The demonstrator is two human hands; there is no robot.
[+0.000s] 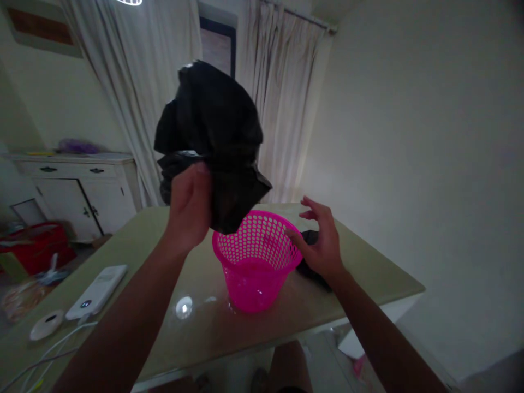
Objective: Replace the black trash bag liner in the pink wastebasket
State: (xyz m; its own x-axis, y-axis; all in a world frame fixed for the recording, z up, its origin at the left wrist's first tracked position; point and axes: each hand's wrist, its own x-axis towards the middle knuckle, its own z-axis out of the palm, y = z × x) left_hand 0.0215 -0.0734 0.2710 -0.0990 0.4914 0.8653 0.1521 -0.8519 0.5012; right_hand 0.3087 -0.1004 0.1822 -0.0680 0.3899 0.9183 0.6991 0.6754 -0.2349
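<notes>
Fingers of the left hand (189,204) are clenched round a bunch of black plastic bag (210,144), which billows up and outward above the fist, raised well over the table (368,267). The bag's lower corner hangs down just above the near-left rim of the pink basket (254,262), and from this view one cannot tell whether it touches the rim. The right hand (321,243) is spread, fingers apart and holding nothing, its fingertips resting at or just beside the basket's right rim. Beneath and behind that hand lies a dark object (310,238) on the tabletop, too dim to make out.

The basket stands upright, a perforated wall narrowing toward its base, near the middle of the glossy pale table, where a lamp's reflection shines just left of it. Toward the table's near-left corner lie a white rectangular device (98,290), a white round disc (47,325) and white cables (53,349). Beyond the table a white cabinet (77,191) stands against the wall, pale curtains (282,98) hang at the back, and a red box (35,245) sits on the floor at the left.
</notes>
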